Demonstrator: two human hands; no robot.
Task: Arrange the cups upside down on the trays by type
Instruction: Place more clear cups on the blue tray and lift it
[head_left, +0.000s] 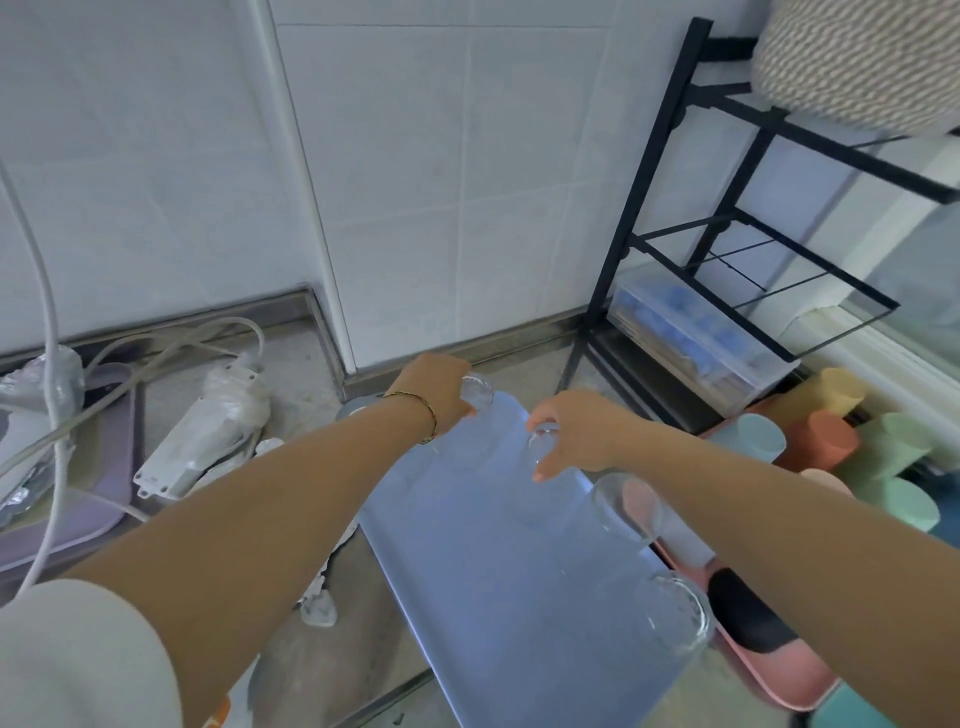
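1. Nearest lies a pale blue rectangular plastic tray (493, 597) on the floor. Along its right edge stand two clear drinking glasses, apart from each other: the near clear glass (680, 616) and the middle clear glass (626, 506).
2. Just beside the blue tray's right edge is a pink plastic tray (774, 675). At its far end is a cluster of pastel plastic cups, among them a light blue cup (753, 436), an orange cup (821, 441), a yellow cup (841, 389) and a green cup (904, 504). They are blurred, and which way up they stand cannot be told.
3. The right hand (576, 434) is over the far half of the blue tray, towards its right edge. Its fingers curl down around a small clear glass (543, 441), and the thumb points back towards the near edge. The glass sits under the fingertips, its rim showing between fingers and thumb. Whether it touches the tray cannot be told.
4. The left hand (436, 389), with a thin gold bangle (415, 410) on the wrist, is at the blue tray's far edge, near the far left corner. Its fingers are wrapped round another clear glass, the far clear glass (477, 392), which shows just past the fingers on the hand's right side.
5. Left of the blue tray are a white power strip in plastic wrap (202, 431), a white cable (47, 291) and a lilac plastic tray (78, 514).
6. Farthest, a black metal rack (649, 208) stands against the white tiled wall (441, 182). A clear plastic box with blue contents (691, 338) sits on its bottom shelf and a woven basket (857, 57) on top.
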